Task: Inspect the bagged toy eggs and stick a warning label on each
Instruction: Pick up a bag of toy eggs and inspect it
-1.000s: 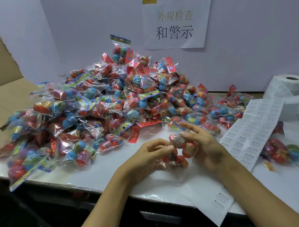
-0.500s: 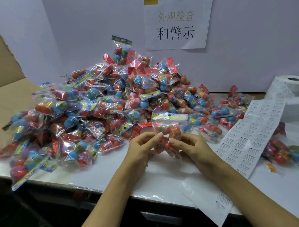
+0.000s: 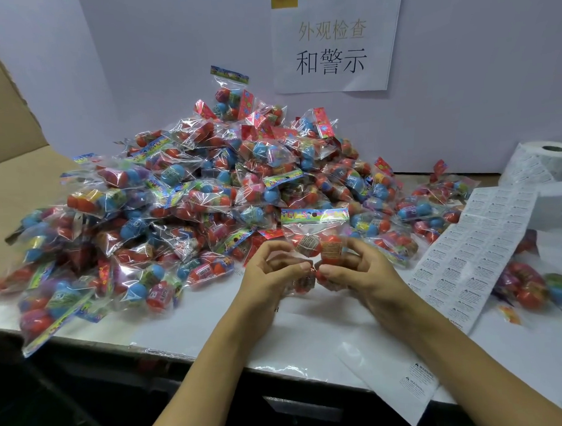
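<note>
**Both hands hold one bag of eggs upright at the table's front edge**

Left hand (image 3: 271, 274) and right hand (image 3: 361, 267) meet thumb to thumb at the lower part of a clear bag of toy eggs (image 3: 315, 243), each with its fingers curled round the plastic. The left thumb and forefinger pinch the bag's left side; the right thumb presses on its front while the other fingers wrap behind. Both grips are closed on the bag, with no open palm showing.

The bag stands upright, its long axis vertical, and its colourful header card (image 3: 314, 215) is on top and level, facing the camera. Two red eggs with printed bands show just above the thumbs; lower eggs are partly hidden by the fingers. It is held above the white table (image 3: 310, 334), near the middle of the front edge and just in front of the pile of bagged eggs (image 3: 182, 201), which covers the left and centre back of the table.

A strip of warning labels (image 3: 478, 255) runs from a roll (image 3: 551, 159) at the back right corner down toward the front edge, beside the right forearm. A few more bags (image 3: 531, 285) lie to the right of the strip. A paper sign (image 3: 333, 40) hangs on the wall behind the pile.
</note>
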Tool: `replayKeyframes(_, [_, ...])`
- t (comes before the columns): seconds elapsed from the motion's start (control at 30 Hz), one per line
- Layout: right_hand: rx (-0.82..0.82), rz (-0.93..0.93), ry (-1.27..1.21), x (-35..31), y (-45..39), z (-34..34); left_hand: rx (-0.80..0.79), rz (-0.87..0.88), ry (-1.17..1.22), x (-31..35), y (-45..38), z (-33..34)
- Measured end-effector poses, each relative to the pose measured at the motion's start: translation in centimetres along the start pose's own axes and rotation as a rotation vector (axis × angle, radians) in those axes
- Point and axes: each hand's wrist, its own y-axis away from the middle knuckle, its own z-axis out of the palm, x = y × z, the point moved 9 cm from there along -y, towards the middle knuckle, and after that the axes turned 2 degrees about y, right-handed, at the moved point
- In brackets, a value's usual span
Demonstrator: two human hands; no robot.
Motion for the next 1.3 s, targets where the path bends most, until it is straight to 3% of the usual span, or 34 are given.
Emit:
replayKeyframes(0.33, [-0.049, 0.023, -0.019, 0.0, 0.3, 0.3, -0.157, -0.029, 0.008, 0.1, 0.7, 1.8])
replayKeyframes(0.5, [-0.084, 0.043, 0.095, 0.1, 0.5, 0.7, -0.079, -0.016, -0.006, 0.5, 0.4, 1.0])
replayKeyframes(0.63, [0.018, 0.054, 0.173, -0.2, 0.6, 0.2, -0.078, -0.004, -0.02, 0.3, 0.3, 0.8])
replayKeyframes(0.8, [0.028, 0.043, 0.229, -0.8, 1.0, 0.3, -0.051, 0.017, -0.073, 0.2, 0.1, 0.2])
replayKeyframes(1.3, [0.1, 0.021, 0.139, -0.9, 0.5, -0.6, -0.039, -0.017, -0.105, -0.1, 0.2, 0.4])
